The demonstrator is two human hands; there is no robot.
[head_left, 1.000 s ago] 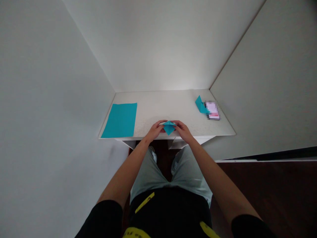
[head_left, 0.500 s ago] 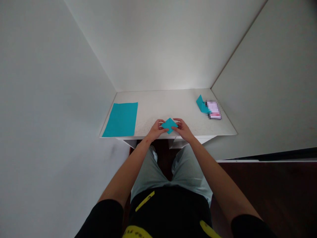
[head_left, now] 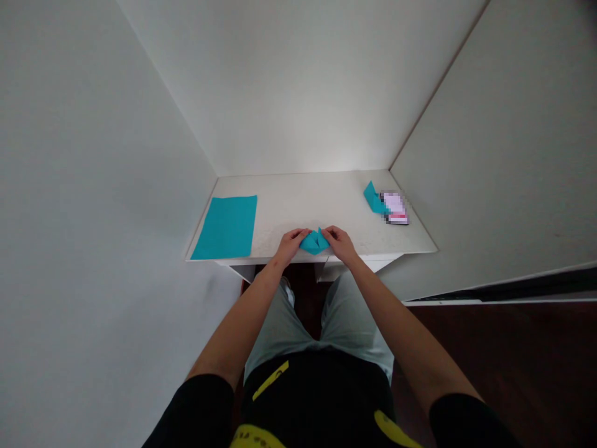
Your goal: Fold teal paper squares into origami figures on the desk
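Observation:
A small folded blue paper [head_left: 314, 244] is held between my two hands, over the front edge of the white table. It has a boat-like shape, with a point standing up in its middle. My left hand [head_left: 291, 243] pinches its left end. On its right end the fingers of my right hand [head_left: 341, 243] are closed. Some of the fingertips are hidden behind the paper.
The white table [head_left: 298, 205] meets walls at the back and both sides. Flat blue paper [head_left: 227, 227] lies at its left end. Toward the right are another folded blue paper [head_left: 373, 198] and a blurred-out, phone-like object [head_left: 395, 208], touching or overlapping.
The folded paper has gone from a flat diamond to an opened, boat-like form with a raised point. Both hands have shifted their grip to its ends. The view has moved slightly.

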